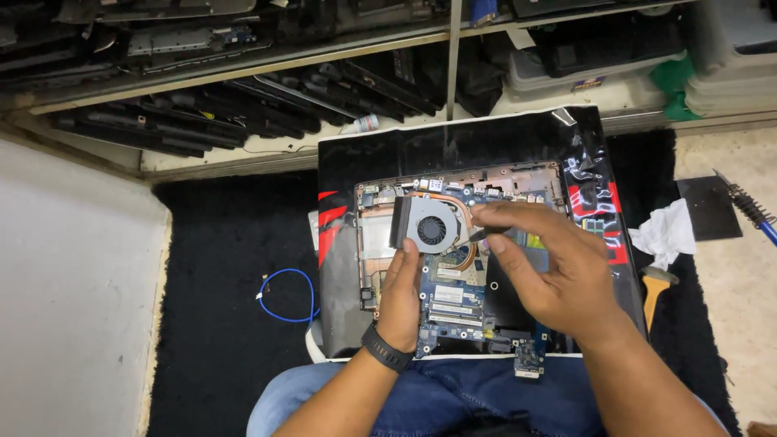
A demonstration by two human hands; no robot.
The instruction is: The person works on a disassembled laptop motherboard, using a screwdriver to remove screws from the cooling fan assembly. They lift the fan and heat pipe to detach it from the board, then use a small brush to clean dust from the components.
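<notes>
An opened laptop base (368, 243) lies on a glossy black mat (356, 158) across my lap. Its blue motherboard (457, 299) is exposed, with a grey cooling fan (431, 225) and copper heat pipe at the upper left. My left hand (402, 298) rests flat on the board just below the fan, thumb touching the fan's lower edge. My right hand (550, 271) hovers over the board's right side, pinching a thin dark tool (479, 235) whose tip points at the fan's right edge. A small blue daughterboard (528, 358) hangs at the front edge.
A black rug (218, 324) covers the floor, with a blue cable loop (285, 295) left of the laptop. Crumpled white tissue (665, 231), a wooden-handled tool (654, 295) and a brush (749, 206) lie at right. Shelves of stacked laptop parts (202, 113) fill the back. A white wall (73, 291) stands left.
</notes>
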